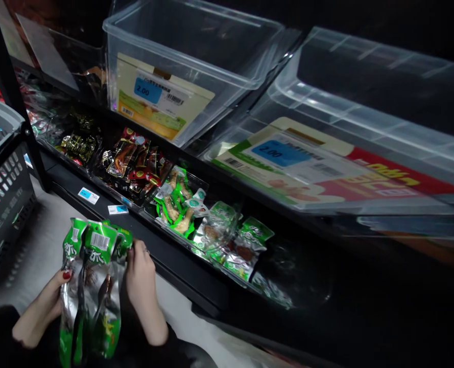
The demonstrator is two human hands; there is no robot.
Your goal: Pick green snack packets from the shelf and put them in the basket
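Observation:
Several green and silver snack packets (91, 286) are bunched upright between my two hands at the lower left, a barcode label showing near the top of one. My left hand (45, 309) grips their left side, the thumb pressed on the front. At the upper right edge of the bunch, my right hand (140, 283) is closed on the packets, its fingertips partly hidden. In front of my hands, matching green and silver packets (245, 250) lie on the low shelf, beside green packets with pale contents (176, 202).
Dark red packets (133, 161) and black-gold packets (79, 143) lie farther left on the shelf. Above are two clear plastic bins (196, 61) with 2.00 price labels. A grey shopping basket (8, 204) stands at the left. Price tags (89, 195) mark the black shelf edge.

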